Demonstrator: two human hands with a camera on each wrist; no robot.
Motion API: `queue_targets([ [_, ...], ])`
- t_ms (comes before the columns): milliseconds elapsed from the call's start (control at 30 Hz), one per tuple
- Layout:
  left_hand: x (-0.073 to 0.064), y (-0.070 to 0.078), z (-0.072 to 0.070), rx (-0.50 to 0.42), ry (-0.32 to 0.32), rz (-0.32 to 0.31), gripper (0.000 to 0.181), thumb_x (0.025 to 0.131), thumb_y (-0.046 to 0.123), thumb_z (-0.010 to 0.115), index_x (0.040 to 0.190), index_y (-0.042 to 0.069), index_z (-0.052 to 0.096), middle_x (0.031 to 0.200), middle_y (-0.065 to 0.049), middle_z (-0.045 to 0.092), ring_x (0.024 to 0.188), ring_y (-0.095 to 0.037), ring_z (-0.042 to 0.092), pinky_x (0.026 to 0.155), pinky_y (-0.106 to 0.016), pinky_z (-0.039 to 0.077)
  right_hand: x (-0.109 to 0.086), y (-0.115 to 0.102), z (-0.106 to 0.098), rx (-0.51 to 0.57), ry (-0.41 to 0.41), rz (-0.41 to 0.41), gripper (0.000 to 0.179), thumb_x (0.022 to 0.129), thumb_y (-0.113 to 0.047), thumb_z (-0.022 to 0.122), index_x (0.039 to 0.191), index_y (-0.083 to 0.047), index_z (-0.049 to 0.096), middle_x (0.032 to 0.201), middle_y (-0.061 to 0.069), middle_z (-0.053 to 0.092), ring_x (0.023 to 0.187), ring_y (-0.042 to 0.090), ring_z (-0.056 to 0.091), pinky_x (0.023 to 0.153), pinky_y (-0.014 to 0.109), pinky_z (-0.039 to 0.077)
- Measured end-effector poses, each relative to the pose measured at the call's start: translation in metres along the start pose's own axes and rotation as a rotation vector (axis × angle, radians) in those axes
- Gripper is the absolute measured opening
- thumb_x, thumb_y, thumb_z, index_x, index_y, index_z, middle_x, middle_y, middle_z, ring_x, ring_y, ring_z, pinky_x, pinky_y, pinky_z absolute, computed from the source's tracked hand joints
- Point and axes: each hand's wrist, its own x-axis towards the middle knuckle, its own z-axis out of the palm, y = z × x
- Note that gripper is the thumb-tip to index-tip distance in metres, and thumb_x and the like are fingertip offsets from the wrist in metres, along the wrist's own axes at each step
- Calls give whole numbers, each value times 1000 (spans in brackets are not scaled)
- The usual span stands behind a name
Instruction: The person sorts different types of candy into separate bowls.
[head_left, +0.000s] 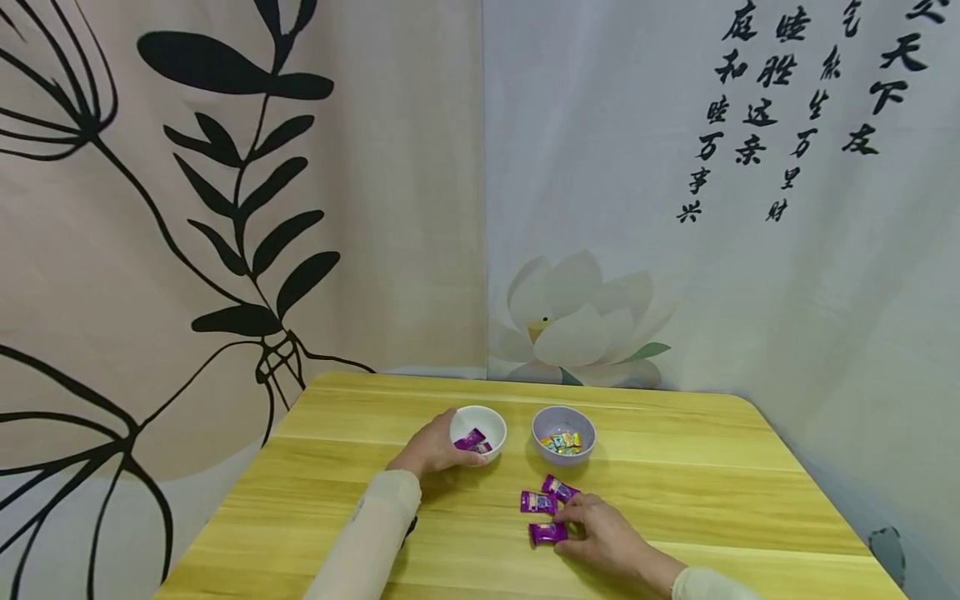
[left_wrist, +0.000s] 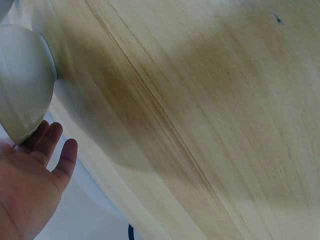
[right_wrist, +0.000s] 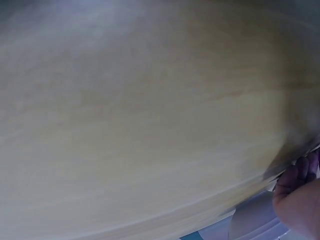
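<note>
My left hand (head_left: 437,446) grips the side of a white bowl (head_left: 492,421), its thumb near the front and its fingers behind. Inside the bowl lie purple-wrapped candies (head_left: 470,439). In the left wrist view the bowl (left_wrist: 25,75) appears at the left edge, with the left hand (left_wrist: 32,180) against it. My right hand (head_left: 603,533) pinches the right end of a purple-wrapped candy (head_left: 546,534) on the table. Two more purple candies (head_left: 537,502) lie just beyond it, close together. The right wrist view catches only part of the right hand (right_wrist: 302,195), at the edge.
A lavender bowl (head_left: 564,414) holding small yellow and green wrapped candies (head_left: 562,442) stands right of the white bowl. Everything rests on a wooden table (head_left: 675,450). Behind its far edge hangs a printed curtain (head_left: 420,208).
</note>
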Motion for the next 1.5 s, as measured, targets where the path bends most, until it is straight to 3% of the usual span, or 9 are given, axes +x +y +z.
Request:
queue_targets([
  [233,-3,2,0,-11,4,-7,98,65,49,91,140,7,46,125,-11,59,109,-28,57,97,-53,47,2,-1,-1,22,-28,35,37,81,-39,81,105,-13,74,107,-3,68,103,18,61,91,41,52],
  [433,-3,3,0,-9,4,-8,96,66,48,91,140,7,46,126,-11,59,110,-28,57,98,-53,46,4,-4,-5,74,-38,62,33,81,-36,81,105,-15,74,102,-7,66,95,13,60,84,36,53],
  [800,-6,8,-3,-3,0,-8,94,68,45,90,141,6,45,127,-12,58,111,-29,57,99,-53,46,13,-8,-13,97,13,74,31,81,-34,81,105,-15,73,99,-9,65,89,12,60,80,33,53],
  [1000,-4,5,-2,1,0,-9,97,67,49,90,142,6,45,126,-11,58,109,-28,57,97,-52,47,25,-12,-17,154,98,56,28,81,-25,82,104,-12,72,90,-8,61,81,17,58,70,29,50],
  [1100,-3,3,-2,-4,1,-10,97,67,49,90,142,7,45,126,-11,59,109,-27,57,97,-52,47,32,-17,-21,166,156,56,26,81,-24,82,103,-12,72,91,-9,62,83,19,60,72,32,51],
  [1300,-4,4,-2,-16,-4,-7,97,67,48,90,142,6,45,128,-13,58,112,-30,56,99,-53,46,51,-32,-30,243,248,146,25,81,-22,83,103,-15,73,95,-11,65,91,20,64,82,44,55],
  [1500,-4,5,-2,-32,-2,-3,98,67,48,90,142,6,45,129,-12,58,113,-32,56,99,-54,45,76,-42,-36,221,339,211,27,82,-24,83,105,-13,74,91,-10,63,89,20,62,78,37,52],
])
